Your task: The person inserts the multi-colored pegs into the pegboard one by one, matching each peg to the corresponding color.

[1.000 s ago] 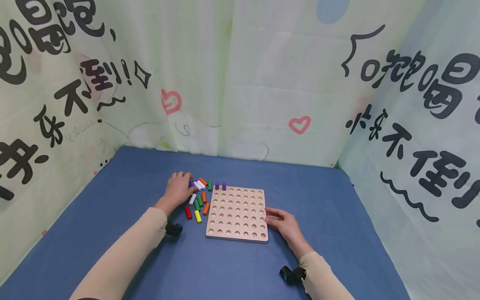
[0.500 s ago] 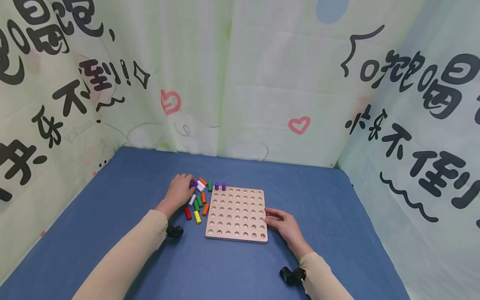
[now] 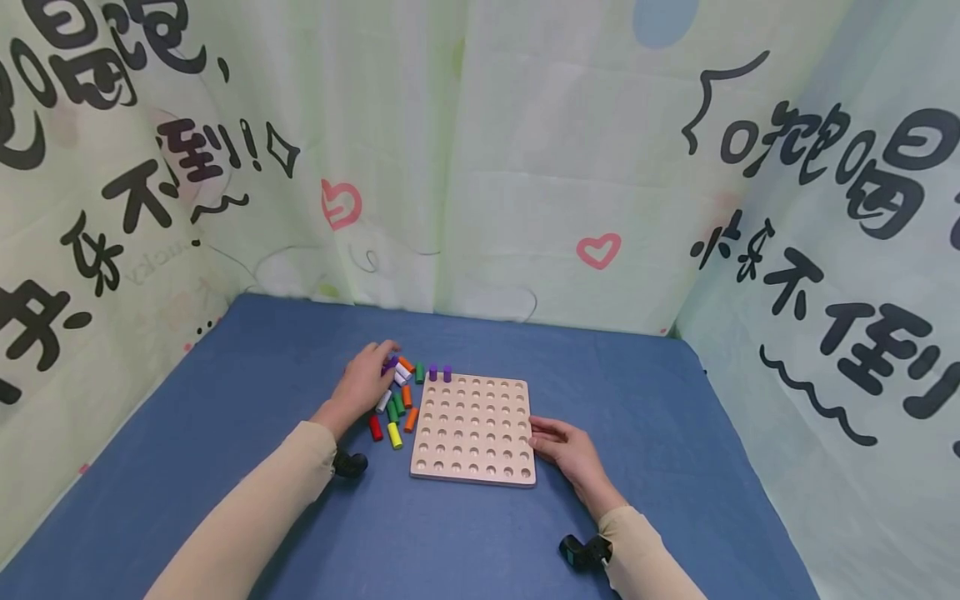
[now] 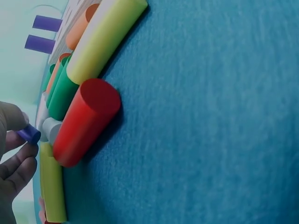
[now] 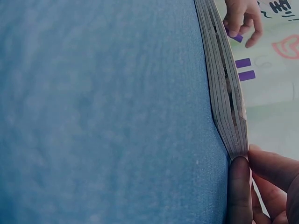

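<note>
My left hand (image 3: 363, 379) pinches a purple peg (image 4: 31, 135) between thumb and fingers, above the far end of a pile of loose pegs. A pale wooden pegboard (image 3: 483, 427) with rows of round holes lies flat to the right of the pile. Two purple pegs (image 3: 447, 374) stand upright in its far left corner holes. At the board's right edge, my right hand (image 3: 566, 447) grips the side with its thumb and fingers. In the left wrist view a red peg (image 4: 86, 123) and a yellow peg (image 4: 105, 42) lie nearest the camera.
Beside the board's left edge lie loose orange pegs (image 3: 412, 419), green pegs (image 3: 393, 409), and white pegs (image 3: 402, 375). A blue cloth (image 3: 450, 533) covers the table. Printed curtains (image 3: 525, 167) hang behind and at both sides.
My left hand has picked the purple peg from the pile and shifted slightly to the right, its forefinger now stretched farther out. The right hand and the board stay in place.
</note>
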Available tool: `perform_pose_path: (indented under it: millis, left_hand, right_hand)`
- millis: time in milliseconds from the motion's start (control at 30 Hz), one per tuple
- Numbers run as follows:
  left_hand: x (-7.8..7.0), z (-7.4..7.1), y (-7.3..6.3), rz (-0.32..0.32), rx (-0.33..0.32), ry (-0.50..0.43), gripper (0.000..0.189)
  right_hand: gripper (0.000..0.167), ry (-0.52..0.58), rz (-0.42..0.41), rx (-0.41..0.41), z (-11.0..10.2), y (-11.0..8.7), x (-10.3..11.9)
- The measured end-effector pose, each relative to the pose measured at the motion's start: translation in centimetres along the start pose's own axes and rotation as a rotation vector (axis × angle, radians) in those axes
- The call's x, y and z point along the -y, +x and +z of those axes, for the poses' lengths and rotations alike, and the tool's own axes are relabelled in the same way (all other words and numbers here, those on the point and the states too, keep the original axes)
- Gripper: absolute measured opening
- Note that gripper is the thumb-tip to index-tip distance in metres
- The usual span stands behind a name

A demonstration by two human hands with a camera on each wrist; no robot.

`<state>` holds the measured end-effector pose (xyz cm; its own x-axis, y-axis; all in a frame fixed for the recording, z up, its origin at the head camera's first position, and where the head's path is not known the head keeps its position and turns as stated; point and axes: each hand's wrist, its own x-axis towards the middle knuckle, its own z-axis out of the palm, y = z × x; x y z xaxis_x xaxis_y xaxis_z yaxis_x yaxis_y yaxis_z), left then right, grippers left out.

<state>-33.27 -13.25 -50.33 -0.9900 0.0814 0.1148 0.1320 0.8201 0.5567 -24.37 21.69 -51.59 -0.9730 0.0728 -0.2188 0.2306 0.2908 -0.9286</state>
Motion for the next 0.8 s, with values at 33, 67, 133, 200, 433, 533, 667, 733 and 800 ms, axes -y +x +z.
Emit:
perform_pose_path:
  millis: [33, 67, 133, 200, 433, 533, 667, 733, 800]
  left_hand:
    - [0.0, 0.1, 0.0, 0.007, 0.002, 0.004, 0.032]
    - [-0.1, 0.2, 0.0, 0.013, 0.005, 0.012, 0.031]
    - [0.0, 0.4, -0.1, 0.024, 0.006, 0.027, 0.028]
    - [0.0, 0.6, -0.1, 0.033, 0.003, 0.030, 0.026]
    - [-0.1, 0.8, 0.0, 0.061, -0.018, 0.022, 0.023]
    - [-0.3, 0.8, 0.0, 0.069, -0.018, 0.014, 0.022]
    - [-0.7, 1.0, 0.2, 0.083, -0.019, 0.002, 0.021]
    - [-0.9, 1.0, 0.2, 0.088, -0.028, -0.001, 0.021]
    - [-1.0, 1.0, 0.3, 0.101, -0.038, -0.004, 0.020]
  right_hand:
    - [0.042, 0.001, 0.001, -0.001, 0.0, 0.0, 0.0]
    - [0.042, 0.003, 0.000, 0.000, -0.1, 0.0, -0.1]
    - [0.041, 0.004, 0.001, 0.002, -0.1, 0.0, -0.2]
    - [0.040, 0.009, 0.006, 0.004, -0.1, 0.0, -0.3]
    - [0.041, 0.012, 0.008, 0.013, 0.0, 0.1, -0.1]
    - [0.040, 0.008, 0.019, 0.006, 0.0, 0.1, 0.0]
    - [0.040, -0.011, 0.024, -0.007, 0.0, 0.1, -0.1]
    - [0.040, -0.018, 0.020, -0.006, 0.0, 0.1, 0.0]
    - [0.041, -0.021, 0.017, -0.003, -0.1, 0.1, 0.0]
